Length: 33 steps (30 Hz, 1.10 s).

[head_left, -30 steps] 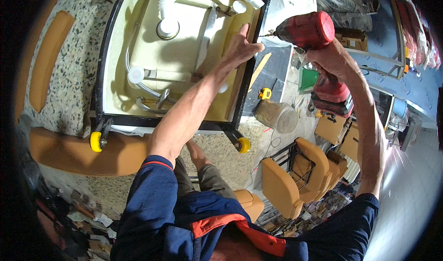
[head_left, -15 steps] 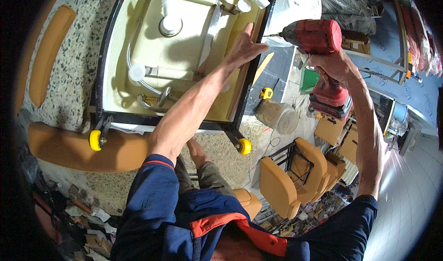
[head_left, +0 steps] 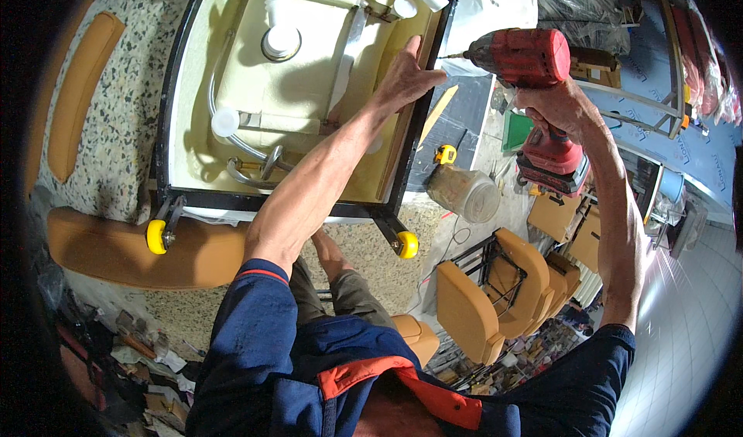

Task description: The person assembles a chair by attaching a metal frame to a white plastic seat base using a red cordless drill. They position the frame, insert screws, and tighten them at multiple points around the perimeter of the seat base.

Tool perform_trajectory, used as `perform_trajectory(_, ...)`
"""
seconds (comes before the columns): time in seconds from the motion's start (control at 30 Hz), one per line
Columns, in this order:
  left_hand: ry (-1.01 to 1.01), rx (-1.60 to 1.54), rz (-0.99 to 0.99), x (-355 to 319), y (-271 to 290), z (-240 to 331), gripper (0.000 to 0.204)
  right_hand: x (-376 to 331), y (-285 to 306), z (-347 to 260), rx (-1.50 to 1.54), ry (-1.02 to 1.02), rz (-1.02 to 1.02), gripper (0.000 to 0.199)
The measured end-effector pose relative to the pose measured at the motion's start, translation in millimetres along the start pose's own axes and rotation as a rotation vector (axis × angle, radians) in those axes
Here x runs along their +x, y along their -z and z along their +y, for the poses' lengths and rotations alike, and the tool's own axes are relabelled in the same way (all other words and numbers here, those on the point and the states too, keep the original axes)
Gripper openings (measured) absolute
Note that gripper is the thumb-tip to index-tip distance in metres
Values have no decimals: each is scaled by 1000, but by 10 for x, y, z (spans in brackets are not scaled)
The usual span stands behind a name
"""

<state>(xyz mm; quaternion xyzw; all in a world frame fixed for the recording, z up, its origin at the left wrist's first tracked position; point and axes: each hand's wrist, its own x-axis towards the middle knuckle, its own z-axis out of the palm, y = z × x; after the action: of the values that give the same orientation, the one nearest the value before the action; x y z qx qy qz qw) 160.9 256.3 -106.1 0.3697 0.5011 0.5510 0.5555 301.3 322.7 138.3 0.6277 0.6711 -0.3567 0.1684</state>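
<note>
My right hand grasps the red drill, its bit at the outer edge of the black frame; my left hand lies over that side, grip unclear. Around the basin, two yellow wheels and a white hose look fitted; this side's drilling seems unfinished.

From my remote seat I see a navy blue shirt, its cloth creased across the front; the collar is bright orange-red, broad and spread open at the neck; the left sleeve is short and loose, with thin red piping near its hem; the right sleeve looks plain dark navy to me; below, I make out drab olive-brown legwear, ending high enough to leave a lower leg bare.
</note>
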Motion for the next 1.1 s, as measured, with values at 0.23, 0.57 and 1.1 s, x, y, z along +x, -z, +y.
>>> perform_trajectory(0.23, -7, -7, 45, 6, -28, -21, 69, -39, -12, -78, -72, 29, 10, 15)
perform_trajectory(0.57, -33, 17, 62, -31, -11, 16, 73, 115, -87, -8, -83, 63, 14, 22)
perform_trajectory(1.1, -20, -29, 39, 30, 34, -162, 60, 258, -111, 19, -138, 89, -33, 22)
